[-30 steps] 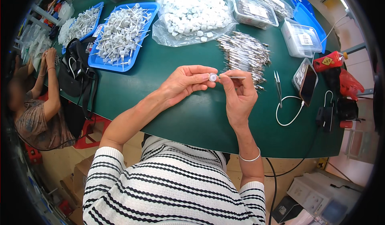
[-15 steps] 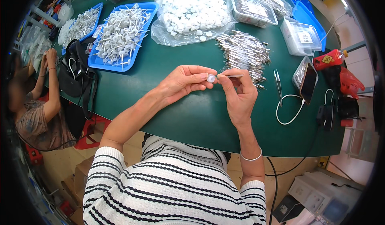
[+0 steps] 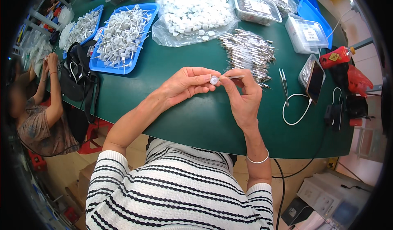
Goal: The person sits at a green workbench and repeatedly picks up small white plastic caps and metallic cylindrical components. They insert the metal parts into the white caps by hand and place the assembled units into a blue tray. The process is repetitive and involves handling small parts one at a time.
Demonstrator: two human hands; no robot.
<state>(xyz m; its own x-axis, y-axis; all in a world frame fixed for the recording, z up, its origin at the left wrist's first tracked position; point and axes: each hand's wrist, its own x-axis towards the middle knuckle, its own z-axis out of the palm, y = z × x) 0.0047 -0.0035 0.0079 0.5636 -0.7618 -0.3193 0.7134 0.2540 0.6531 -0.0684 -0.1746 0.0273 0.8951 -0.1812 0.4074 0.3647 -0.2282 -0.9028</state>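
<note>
My left hand point(image 3: 186, 83) pinches a small round white plastic cap point(image 3: 214, 80) between thumb and fingers, its ringed face showing. Right beside it, my right hand point(image 3: 245, 98) is closed on a thin metal rod point(image 3: 235, 77) held nearly level. The rod's near end points at the cap; whether it sits inside the cap is too small to tell. Both hands are above the green table point(image 3: 196, 123). Just beyond my right hand lies a pile of similar slim metal rods point(image 3: 247, 56). Farther off, a clear plastic bag point(image 3: 163, 38) holds many white caps point(image 3: 200, 23).
Left stands a blue tray point(image 3: 118, 71) of capped rods, beside a black bag point(image 3: 75, 72). Tweezers point(image 3: 284, 86), a phone point(image 3: 315, 84) and a white cable point(image 3: 294, 123) lie right. Lidded clear boxes point(image 3: 258, 9) and a red bottle point(image 3: 336, 58) stand beyond. Another person point(image 3: 45, 119) sits left.
Both hands have shifted very slightly left with the cap and rod. The right fingertips sit a touch closer to the cap, and the rod's angle has changed a little.
</note>
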